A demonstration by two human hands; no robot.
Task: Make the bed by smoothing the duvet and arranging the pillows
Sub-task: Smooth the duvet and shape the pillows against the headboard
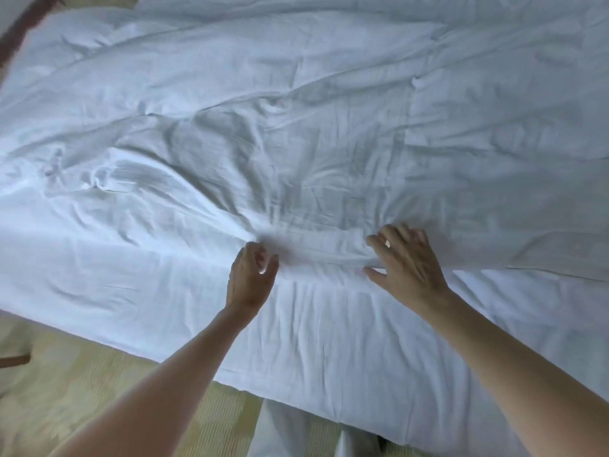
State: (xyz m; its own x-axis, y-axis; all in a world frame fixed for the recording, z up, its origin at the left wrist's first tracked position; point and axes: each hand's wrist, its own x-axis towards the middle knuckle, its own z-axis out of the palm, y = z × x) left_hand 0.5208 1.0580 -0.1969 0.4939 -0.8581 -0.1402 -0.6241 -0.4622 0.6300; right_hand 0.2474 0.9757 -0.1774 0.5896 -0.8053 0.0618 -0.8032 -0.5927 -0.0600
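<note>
A white duvet [329, 127] covers the whole bed, wrinkled in its middle, with folds radiating from a bunched ridge between my hands. My left hand [250, 278] is curled, its fingers and thumb pinching a fold of the duvet near the bed's near edge. To its right, my right hand [408, 258] lies flat with fingers spread, pressing on the duvet. No pillow is in view.
The duvet's near edge [164, 351] hangs over a yellowish patterned carpet [82, 390]. A dark red strip [19, 31] runs along the top left corner. A wooden piece [13, 359] shows at the left edge. My pale trousers [290, 430] are at the bottom.
</note>
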